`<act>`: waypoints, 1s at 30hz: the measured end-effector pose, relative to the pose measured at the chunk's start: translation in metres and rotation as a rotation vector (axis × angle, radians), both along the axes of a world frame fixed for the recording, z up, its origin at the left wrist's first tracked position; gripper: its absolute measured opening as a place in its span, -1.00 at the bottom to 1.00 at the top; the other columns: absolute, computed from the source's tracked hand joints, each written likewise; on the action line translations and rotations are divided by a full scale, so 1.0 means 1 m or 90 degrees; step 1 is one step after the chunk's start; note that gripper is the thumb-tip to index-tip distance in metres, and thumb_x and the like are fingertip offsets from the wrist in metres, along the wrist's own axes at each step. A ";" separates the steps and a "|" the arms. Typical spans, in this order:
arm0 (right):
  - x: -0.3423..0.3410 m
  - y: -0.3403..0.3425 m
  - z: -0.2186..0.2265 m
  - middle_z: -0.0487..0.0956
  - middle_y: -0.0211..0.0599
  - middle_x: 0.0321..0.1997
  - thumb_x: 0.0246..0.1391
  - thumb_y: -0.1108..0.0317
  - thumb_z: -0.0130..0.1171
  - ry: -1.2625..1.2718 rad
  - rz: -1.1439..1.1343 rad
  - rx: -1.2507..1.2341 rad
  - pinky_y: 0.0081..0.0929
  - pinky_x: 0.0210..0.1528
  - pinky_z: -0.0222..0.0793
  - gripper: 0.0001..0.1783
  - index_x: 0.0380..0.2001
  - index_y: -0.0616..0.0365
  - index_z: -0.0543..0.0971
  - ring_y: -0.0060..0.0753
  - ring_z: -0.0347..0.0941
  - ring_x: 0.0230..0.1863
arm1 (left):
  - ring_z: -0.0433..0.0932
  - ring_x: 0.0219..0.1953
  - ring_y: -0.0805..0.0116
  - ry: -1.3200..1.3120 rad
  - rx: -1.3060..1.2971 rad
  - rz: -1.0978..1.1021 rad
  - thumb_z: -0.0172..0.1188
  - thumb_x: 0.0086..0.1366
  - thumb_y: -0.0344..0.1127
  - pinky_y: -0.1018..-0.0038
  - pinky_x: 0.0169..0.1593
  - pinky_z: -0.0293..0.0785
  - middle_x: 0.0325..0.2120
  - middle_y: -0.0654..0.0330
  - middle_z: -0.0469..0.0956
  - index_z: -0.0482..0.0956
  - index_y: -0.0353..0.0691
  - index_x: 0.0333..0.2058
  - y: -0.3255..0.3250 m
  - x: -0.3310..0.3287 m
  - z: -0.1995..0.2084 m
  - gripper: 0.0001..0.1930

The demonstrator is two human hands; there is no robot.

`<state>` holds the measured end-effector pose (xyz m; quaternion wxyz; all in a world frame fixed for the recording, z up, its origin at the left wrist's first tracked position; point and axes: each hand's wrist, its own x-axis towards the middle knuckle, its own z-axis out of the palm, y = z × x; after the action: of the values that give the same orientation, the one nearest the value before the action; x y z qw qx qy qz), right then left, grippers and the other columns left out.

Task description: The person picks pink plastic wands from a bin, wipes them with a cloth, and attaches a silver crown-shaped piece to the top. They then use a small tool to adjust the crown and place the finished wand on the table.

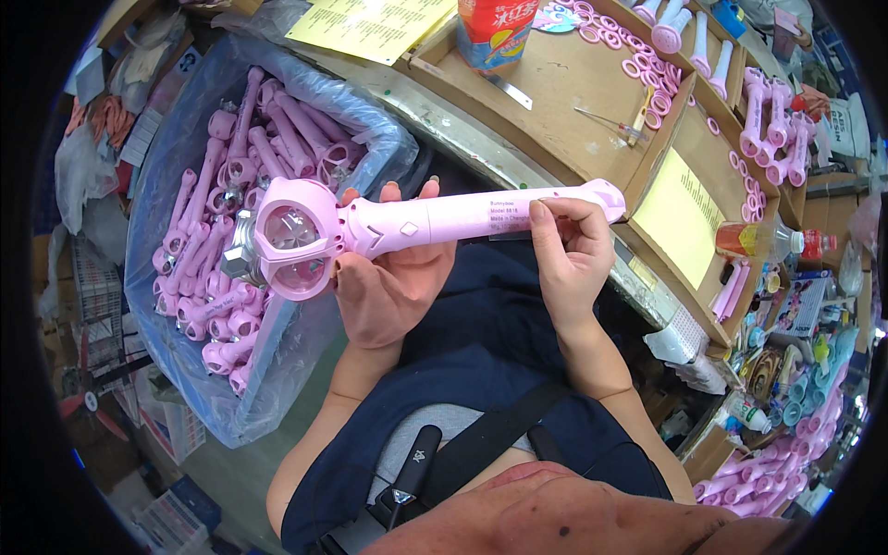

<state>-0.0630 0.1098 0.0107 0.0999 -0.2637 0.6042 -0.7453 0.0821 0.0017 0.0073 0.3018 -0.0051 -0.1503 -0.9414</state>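
Observation:
A pink toy wand (435, 222) lies nearly level across the front of my body. Its round, open-framed head, with a clear faceted piece inside and a silvery part on its outer side, points left over the bin. My left hand (390, 291), in a peach-coloured fingerless glove or cloth, is closed round the wand just beside the head, fingertips showing above the shaft. At the other end, my right hand (573, 264) is bare and pinches the handle near its tip, thumb on the front. Small dark print shows on the shaft beside that thumb.
At the left, a bin with a blue plastic liner (384, 129) holds many similar pink wands (194, 231). On the bench, a cardboard tray (555, 139) bears pink rings (638, 67), a screwdriver (638, 120) and a red drink container (497, 35). Bottles (754, 240) stand at right.

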 end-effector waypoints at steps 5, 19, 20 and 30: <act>0.000 -0.001 -0.001 0.51 -0.52 -0.46 0.15 0.52 0.26 -0.004 0.001 0.010 -0.85 -0.53 0.17 -0.88 -0.29 0.27 0.51 -0.88 0.28 -0.54 | 0.08 0.39 0.38 -0.089 -0.037 0.082 0.17 0.25 0.19 0.23 0.47 -0.21 0.31 0.26 0.26 -0.02 -0.01 0.35 0.003 -0.001 -0.003 -0.15; 0.003 -0.004 -0.008 0.54 -0.48 -0.45 0.12 0.52 0.28 0.031 -0.027 0.039 -0.84 -0.55 0.17 -0.85 -0.28 0.27 0.50 -0.86 0.28 -0.57 | 0.08 0.40 0.10 -0.161 -0.123 0.175 0.18 0.23 0.19 0.02 0.43 -0.04 0.28 0.24 0.26 0.01 0.01 0.31 0.008 0.000 -0.003 -0.18; 0.003 -0.004 -0.009 0.54 -0.48 -0.46 0.12 0.52 0.28 0.034 -0.030 0.037 -0.84 -0.55 0.16 -0.84 -0.28 0.27 0.50 -0.86 0.28 -0.58 | 0.09 0.40 0.07 -0.144 -0.105 0.183 0.20 0.21 0.18 -0.02 0.42 -0.03 0.28 0.25 0.26 0.01 0.04 0.30 0.009 0.000 -0.003 -0.18; -0.017 0.009 -0.007 0.41 -0.43 -0.37 -0.08 0.30 0.44 0.133 -0.167 0.291 -0.68 -0.53 0.18 -0.29 0.13 0.26 0.35 -0.69 0.19 -0.55 | 0.16 0.37 0.25 -0.103 -0.034 0.082 0.26 0.20 0.09 0.06 0.44 -0.03 0.34 0.38 0.18 -0.08 0.15 0.36 0.001 0.009 0.004 -0.12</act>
<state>-0.0799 0.1191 0.0040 -0.0037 -0.2293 0.7927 -0.5648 0.0909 0.0028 0.0112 0.3481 0.0723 -0.1993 -0.9132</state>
